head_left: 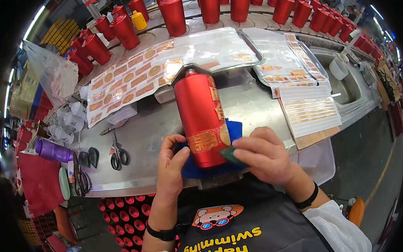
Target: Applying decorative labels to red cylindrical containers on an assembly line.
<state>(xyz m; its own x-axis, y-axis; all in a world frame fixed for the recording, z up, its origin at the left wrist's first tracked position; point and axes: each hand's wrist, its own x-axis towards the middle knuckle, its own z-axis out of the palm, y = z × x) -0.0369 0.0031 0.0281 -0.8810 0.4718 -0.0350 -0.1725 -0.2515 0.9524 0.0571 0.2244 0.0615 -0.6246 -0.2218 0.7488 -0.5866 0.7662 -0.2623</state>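
Note:
A glossy red bottle with gold decals lies tilted on a blue cloth at the bench's front edge, its neck end pointing away from me against a dark angular rest. A wide gold decal wraps its near end, and a taller gold one runs up its right side. My left hand curls at the bottle's lower left, thumb and fingertips against it. Between the fingers and thumb of my right hand is a small dark green scraper, its edge at the bottle's lower right, next to a round gold decal.
Sheets of gold decals spread behind the bottle; another stack sits on a wooden board at right. Black-handled scissors and a purple bottle lie left. Red bottles line a conveyor at the back, near a sink.

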